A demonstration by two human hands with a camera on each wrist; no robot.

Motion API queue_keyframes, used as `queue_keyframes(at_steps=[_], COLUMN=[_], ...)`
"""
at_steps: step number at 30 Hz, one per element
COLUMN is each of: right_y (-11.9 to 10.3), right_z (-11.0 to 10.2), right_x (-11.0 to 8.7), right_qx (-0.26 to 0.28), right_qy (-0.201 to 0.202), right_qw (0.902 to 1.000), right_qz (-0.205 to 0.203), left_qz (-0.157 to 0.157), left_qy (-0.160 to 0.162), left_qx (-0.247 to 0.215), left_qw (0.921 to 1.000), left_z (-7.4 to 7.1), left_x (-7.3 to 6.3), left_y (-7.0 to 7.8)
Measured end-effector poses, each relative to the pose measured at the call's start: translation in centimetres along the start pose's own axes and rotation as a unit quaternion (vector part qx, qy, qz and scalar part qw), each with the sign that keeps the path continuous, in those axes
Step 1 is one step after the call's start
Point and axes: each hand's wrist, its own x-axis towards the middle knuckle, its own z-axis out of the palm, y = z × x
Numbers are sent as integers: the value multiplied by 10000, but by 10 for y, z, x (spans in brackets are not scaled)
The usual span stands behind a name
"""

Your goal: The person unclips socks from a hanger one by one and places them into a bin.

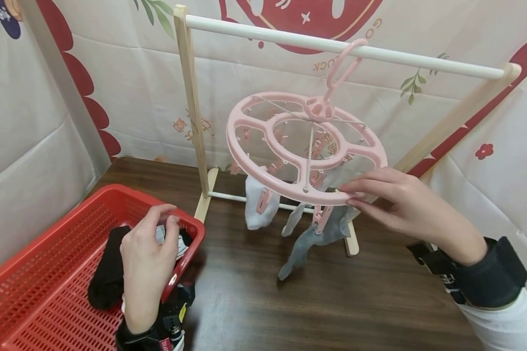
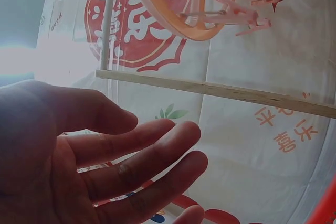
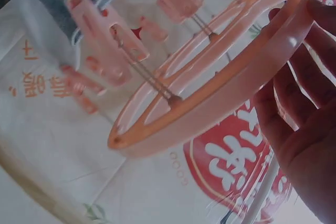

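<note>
A round pink clip hanger (image 1: 274, 184) hangs by its hook (image 1: 340, 66) from a white rod. My right hand (image 1: 415, 207) pinches its outer rim at the near right; the right wrist view shows the thumb and fingers around the rim (image 3: 220, 98). Pink clips (image 1: 263, 201) below the ring hold a white sock (image 1: 255, 212) and a grey sock (image 1: 307, 248); another light grey piece (image 1: 293, 222) dangles between them. My left hand (image 1: 147, 263) hovers over the right side of a red basket (image 1: 35, 243), its fingers loosely bent with nothing between them in the left wrist view.
The white rod (image 1: 263, 33) lies across a wooden stand (image 1: 192, 97) on a dark wood table (image 1: 355, 302). In the basket are a rolled black cloth item (image 1: 107, 275) and some white and grey cloth, partly behind my left hand. A printed curtain (image 1: 136, 87) encloses the table.
</note>
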Motion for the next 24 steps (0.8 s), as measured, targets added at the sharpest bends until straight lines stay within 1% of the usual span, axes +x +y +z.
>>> queue_keyframes(at_steps=[2,7,9,12,15,19,21,24], right_y=[-1,-8,-11,-16,-22,-30,-33,-38], right_z=[2,7,11,19,29,40,44,51], right_x=[5,18,24,33,40,45,47,50], right_qx=[9,-6,-111,-409,-687,-965,-1037,-1240], right_qy=[4,-175,-172,-97,28,268,428,740], right_qw=[10000,9996,9997,9991,9976,9949,9932,9878], right_qz=[2,211,143,34,5,148,306,585], left_qz=[2,37,26,0,-10,-54,-54,30], left_qy=[-8,-79,-102,-106,-128,-224,-298,-376], left_qx=[-38,-71,-40,6,21,-34,-44,-19], left_qw=[10000,9999,9999,9999,9999,9997,9995,9993], left_z=[1,5,5,5,5,9,12,17], left_x=[0,-1,-1,-2,-3,-5,-5,-5], left_y=[0,2,3,3,3,4,5,6])
